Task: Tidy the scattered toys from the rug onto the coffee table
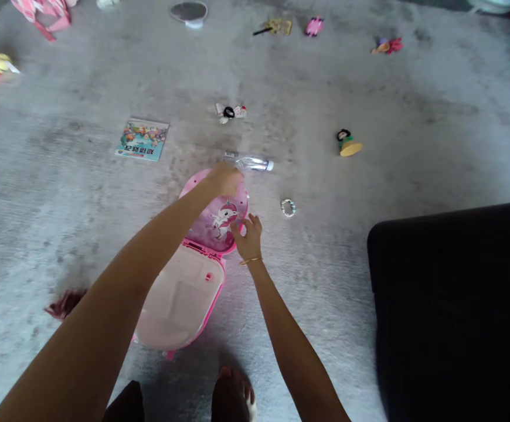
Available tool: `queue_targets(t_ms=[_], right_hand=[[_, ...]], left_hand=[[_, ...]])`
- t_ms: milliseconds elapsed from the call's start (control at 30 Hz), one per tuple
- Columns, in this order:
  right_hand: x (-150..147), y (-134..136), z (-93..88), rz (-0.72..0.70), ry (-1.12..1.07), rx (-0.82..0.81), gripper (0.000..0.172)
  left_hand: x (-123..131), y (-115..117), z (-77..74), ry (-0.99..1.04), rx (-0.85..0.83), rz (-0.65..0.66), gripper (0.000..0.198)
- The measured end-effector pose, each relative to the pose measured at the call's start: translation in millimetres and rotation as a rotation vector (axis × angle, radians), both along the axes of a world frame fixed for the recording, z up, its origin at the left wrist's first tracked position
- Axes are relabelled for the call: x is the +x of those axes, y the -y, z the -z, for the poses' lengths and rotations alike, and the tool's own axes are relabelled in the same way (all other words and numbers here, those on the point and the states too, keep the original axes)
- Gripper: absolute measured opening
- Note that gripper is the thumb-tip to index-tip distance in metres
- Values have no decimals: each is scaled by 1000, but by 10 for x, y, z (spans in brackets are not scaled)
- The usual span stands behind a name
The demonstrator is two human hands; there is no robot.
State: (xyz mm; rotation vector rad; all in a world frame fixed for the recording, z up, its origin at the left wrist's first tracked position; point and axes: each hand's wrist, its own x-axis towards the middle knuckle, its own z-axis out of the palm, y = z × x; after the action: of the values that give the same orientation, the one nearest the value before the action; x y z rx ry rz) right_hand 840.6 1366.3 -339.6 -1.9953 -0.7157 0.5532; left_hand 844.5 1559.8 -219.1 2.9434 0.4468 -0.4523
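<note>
A pink case lay open on the grey carpet, its long axis running from near the person's feet away toward a clear bottle. The unicorn lid was the far half of the case, the pale tray the near half. The left hand rested closed over the lid's far rim, just short of the bottle and nearer to it than the other. The right hand pinched the lid's right edge, fingers together. A small bracelet lay right of the lid.
</note>
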Motion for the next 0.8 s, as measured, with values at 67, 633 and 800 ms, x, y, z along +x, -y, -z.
queue_targets(t_ms=[67,633,800], right_hand=[[-32,-72,79,20,72,-104,41],[-216,-4,376,176,-250,158,91],[-677,132,-184,-21,162,278,60]], left_hand=[[-138,-7,171,107,30,-48,42],[-1535,160,340,484,-123,-304,66],[-3016,526,-193,536,39,-833,69]])
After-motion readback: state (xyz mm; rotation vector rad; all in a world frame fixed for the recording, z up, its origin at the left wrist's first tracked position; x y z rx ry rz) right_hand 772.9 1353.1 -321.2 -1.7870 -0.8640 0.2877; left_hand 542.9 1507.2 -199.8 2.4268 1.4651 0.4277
